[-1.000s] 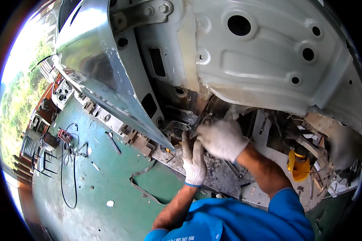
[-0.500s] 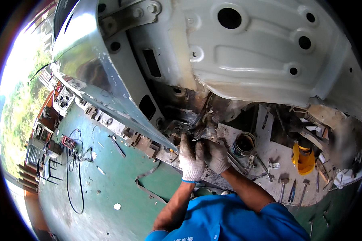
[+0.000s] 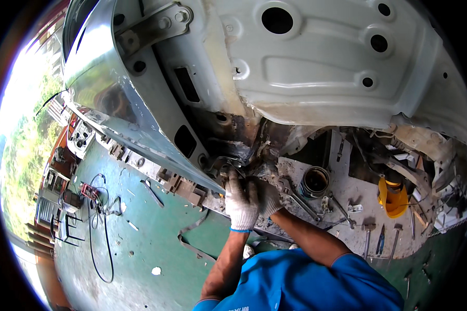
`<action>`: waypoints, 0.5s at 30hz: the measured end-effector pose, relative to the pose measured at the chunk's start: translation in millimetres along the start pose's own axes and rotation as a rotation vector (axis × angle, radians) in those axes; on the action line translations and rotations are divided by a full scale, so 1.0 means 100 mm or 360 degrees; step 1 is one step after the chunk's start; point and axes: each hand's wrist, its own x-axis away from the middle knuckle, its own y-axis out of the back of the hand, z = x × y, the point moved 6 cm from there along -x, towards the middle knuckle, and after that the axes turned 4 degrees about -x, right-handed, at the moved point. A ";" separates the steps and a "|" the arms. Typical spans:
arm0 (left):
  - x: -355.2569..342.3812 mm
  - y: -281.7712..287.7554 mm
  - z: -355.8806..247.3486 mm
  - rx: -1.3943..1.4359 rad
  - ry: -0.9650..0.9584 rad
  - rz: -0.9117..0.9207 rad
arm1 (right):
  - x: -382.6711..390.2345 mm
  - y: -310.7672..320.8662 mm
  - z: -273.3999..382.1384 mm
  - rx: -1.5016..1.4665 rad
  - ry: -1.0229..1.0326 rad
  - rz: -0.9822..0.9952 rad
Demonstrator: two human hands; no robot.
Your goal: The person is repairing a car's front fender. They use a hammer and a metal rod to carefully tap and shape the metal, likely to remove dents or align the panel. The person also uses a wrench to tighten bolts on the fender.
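Observation:
Both my hands wear knitted white work gloves and meet at the dirty, rusty lower corner [image 3: 238, 153] of a pale grey vehicle body [image 3: 316, 72]. My left hand [image 3: 241, 205] points its fingers up to a small metal piece at the door-side edge; they look closed, but what they grip is hidden. My right hand [image 3: 268, 198] lies close beside and partly behind the left one. Its fingers curl out of sight, so I cannot see what they hold. Just right of it a large wrench [image 3: 302, 201] lies on the light board.
An open tin [image 3: 315, 181] with dark contents stands right of my hands. Hammers [image 3: 368, 236], pliers [image 3: 381, 241] and a yellow cap-like item [image 3: 392, 199] lie farther right. The door panel [image 3: 132, 119] hangs at left. A strap [image 3: 189, 241] and a cable [image 3: 92, 238] lie on the green floor.
The view has shifted slightly, so the body appears farther left and up. My right hand has drawn left, tucking more behind the left hand and exposing more of the wrench.

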 end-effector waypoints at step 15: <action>-0.05 0.03 -0.10 0.0255 0.0056 -0.0033 | -0.29 0.70 0.52 0.0765 -0.0242 0.0693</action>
